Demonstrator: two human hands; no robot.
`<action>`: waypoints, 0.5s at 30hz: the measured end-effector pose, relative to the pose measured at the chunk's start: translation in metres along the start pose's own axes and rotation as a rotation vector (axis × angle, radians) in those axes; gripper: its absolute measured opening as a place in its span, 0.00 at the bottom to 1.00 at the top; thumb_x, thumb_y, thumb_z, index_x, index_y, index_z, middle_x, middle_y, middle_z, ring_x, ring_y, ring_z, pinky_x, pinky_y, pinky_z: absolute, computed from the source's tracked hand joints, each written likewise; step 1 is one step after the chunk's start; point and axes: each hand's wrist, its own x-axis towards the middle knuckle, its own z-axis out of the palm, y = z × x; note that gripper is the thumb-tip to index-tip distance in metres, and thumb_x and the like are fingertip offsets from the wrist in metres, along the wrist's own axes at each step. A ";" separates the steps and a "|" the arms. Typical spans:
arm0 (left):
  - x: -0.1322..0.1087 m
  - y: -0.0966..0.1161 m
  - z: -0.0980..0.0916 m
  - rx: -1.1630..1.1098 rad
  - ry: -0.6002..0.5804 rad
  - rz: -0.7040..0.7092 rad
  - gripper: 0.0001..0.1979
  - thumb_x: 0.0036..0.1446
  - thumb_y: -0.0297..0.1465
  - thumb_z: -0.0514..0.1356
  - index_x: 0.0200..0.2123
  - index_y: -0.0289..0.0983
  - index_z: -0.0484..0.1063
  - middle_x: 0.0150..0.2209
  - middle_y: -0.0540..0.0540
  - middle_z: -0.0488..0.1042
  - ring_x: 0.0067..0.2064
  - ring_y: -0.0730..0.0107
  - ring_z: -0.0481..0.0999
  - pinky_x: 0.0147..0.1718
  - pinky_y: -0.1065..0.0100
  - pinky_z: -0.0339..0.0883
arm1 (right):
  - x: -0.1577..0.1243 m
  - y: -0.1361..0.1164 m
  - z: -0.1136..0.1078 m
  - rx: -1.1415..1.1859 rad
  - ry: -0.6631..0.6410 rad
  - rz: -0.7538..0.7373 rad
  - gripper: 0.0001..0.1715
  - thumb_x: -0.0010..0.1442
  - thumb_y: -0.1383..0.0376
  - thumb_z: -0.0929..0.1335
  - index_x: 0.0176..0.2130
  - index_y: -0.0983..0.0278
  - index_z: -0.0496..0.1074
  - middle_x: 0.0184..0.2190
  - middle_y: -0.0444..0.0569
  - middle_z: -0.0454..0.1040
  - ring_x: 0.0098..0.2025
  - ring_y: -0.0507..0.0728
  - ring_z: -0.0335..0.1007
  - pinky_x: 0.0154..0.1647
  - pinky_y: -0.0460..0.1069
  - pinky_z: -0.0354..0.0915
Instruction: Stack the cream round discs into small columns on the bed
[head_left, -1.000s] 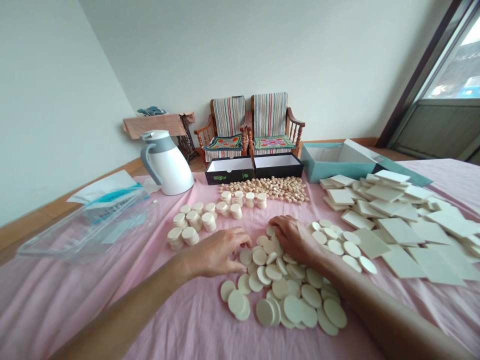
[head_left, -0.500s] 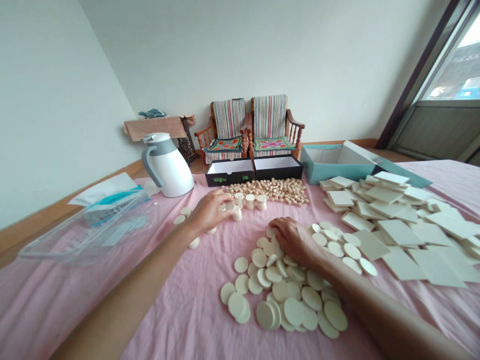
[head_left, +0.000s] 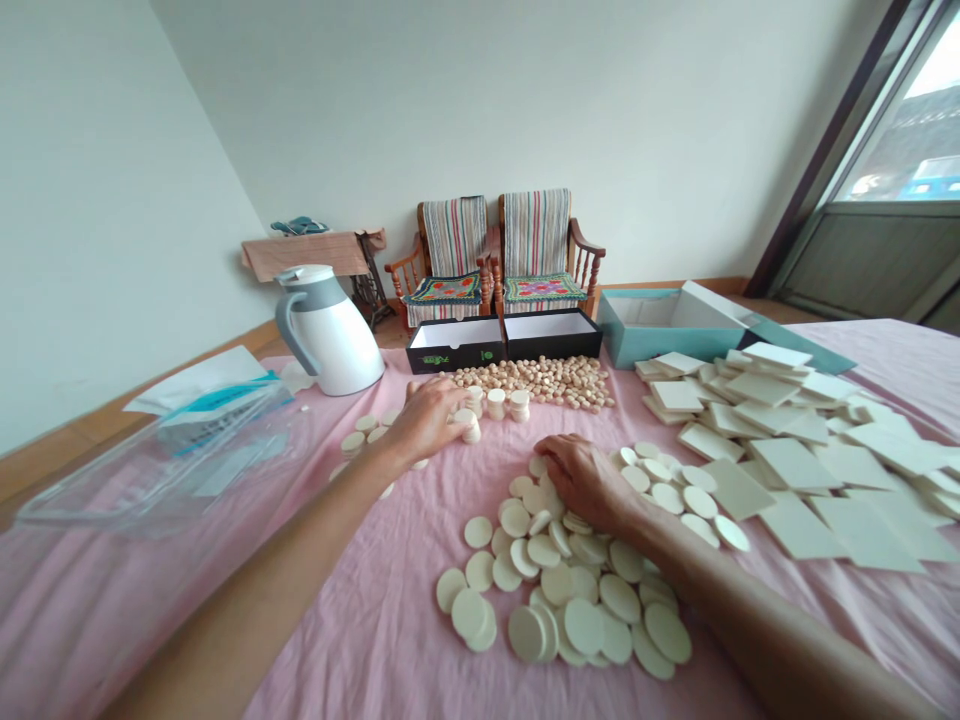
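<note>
My left hand [head_left: 429,420] reaches to a short stack of round wooden discs [head_left: 470,432], its fingers closed at the top disc. Two more small stacks, one in the middle [head_left: 496,404] and one at the right [head_left: 519,405], stand just beyond. Loose discs [head_left: 365,424] lie behind and under the left wrist, partly hidden by it. My right hand [head_left: 581,475] rests palm down on the far edge of a spread pile of pale discs [head_left: 585,625]. Its fingers are curled under, and what they hold, if anything, is hidden.
Small wooden pieces [head_left: 555,380] lie before two black box halves [head_left: 457,345]. A light-blue box [head_left: 660,340] and heaped square tiles [head_left: 799,465] are to the right. A white jug [head_left: 337,340] and a clear plastic case [head_left: 172,460] stand left on the pink cloth [head_left: 360,610].
My left hand has brought a disc down onto the nearest stack, its fingers now lower against it. The right hand keeps its place on the pile. The view has shifted slightly.
</note>
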 end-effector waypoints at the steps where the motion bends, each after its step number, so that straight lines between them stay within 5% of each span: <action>1: -0.003 0.005 0.000 -0.015 -0.001 0.016 0.13 0.49 0.29 0.61 0.40 0.40 0.73 0.41 0.45 0.73 0.47 0.57 0.69 0.48 0.58 0.61 | 0.001 0.002 0.000 0.002 0.023 0.008 0.16 0.57 0.72 0.59 0.41 0.67 0.73 0.37 0.52 0.76 0.41 0.55 0.69 0.43 0.47 0.62; 8: -0.026 0.051 0.010 -0.316 -0.347 0.246 0.16 0.51 0.23 0.58 0.44 0.39 0.73 0.43 0.46 0.74 0.44 0.66 0.72 0.44 0.67 0.64 | 0.005 0.024 -0.002 -0.033 0.176 0.097 0.16 0.55 0.73 0.60 0.39 0.66 0.73 0.36 0.51 0.76 0.38 0.55 0.71 0.41 0.48 0.63; 15: -0.023 0.061 0.022 -0.395 -0.443 0.308 0.20 0.47 0.19 0.56 0.44 0.37 0.73 0.39 0.46 0.73 0.41 0.67 0.71 0.41 0.69 0.64 | 0.005 0.033 0.000 -0.030 0.184 0.090 0.15 0.54 0.73 0.60 0.37 0.66 0.73 0.34 0.49 0.77 0.36 0.55 0.71 0.37 0.47 0.63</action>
